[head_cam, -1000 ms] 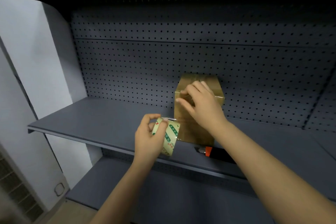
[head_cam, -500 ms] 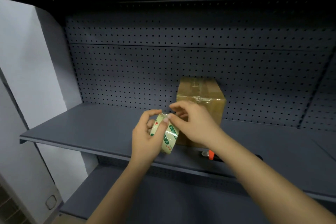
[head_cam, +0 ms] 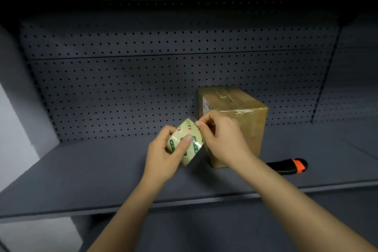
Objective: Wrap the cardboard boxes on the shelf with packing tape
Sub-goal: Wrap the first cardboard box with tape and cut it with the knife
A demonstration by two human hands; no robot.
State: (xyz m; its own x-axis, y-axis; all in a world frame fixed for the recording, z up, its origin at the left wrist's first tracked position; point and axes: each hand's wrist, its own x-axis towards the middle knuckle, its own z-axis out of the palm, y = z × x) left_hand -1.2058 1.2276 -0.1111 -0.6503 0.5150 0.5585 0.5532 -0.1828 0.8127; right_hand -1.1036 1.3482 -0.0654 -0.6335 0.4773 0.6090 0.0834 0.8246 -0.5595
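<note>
- Cardboard box [head_cam: 235, 120] stands on the shelf [head_cam: 92, 170], at 2 o'clock from the tape roll [head_cam: 185, 141]
- Left hand [head_cam: 163, 159] grip clasps the roll to steady it; right hand [head_cam: 223, 139] pinches its edge, likely seeking the tape end

Black utility knife [head_cam: 286, 167] with an orange slider lying flat, dark perforated back panel [head_cam: 122, 92] behind, pale wall [head_cam: 14, 129] at left

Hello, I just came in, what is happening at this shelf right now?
A person is working on taping a box. The left hand holds a roll of clear packing tape with green print, and the right hand picks at its upper edge with the fingertips. The brown cardboard box stands on the dark grey metal shelf, already showing tape across its top. A black utility knife with an orange band lies to its right, untouched.
</note>
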